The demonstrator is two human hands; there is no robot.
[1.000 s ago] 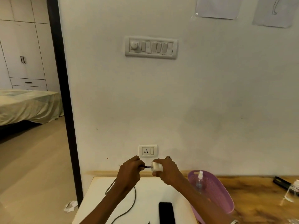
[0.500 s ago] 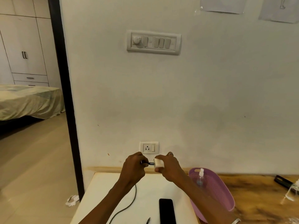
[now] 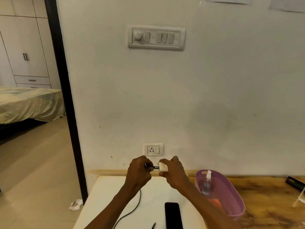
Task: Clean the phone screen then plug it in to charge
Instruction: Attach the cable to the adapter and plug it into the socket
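Observation:
My right hand [image 3: 174,174] grips a white charger adapter [image 3: 162,167] just below the wall socket [image 3: 153,149]. My left hand [image 3: 138,174] pinches the dark plug of the charging cable [image 3: 137,206] and holds it against the adapter's left face. The cable hangs down from that hand across the white table [image 3: 105,195], and its free end [image 3: 153,225] lies near the front. A black phone [image 3: 173,218] lies flat, screen up, on the table below my right forearm.
A purple basket [image 3: 231,192] right of the phone holds a clear spray bottle [image 3: 206,183] and something orange. A wooden table [image 3: 272,204] continues to the right with a dark object [image 3: 295,183] on it. A switch panel [image 3: 156,38] is higher on the wall. A doorway opens left.
Both hands have risen slightly toward the wall socket, keeping the cable plug against the adapter. The camera has tilted down, showing more of the phone and table.

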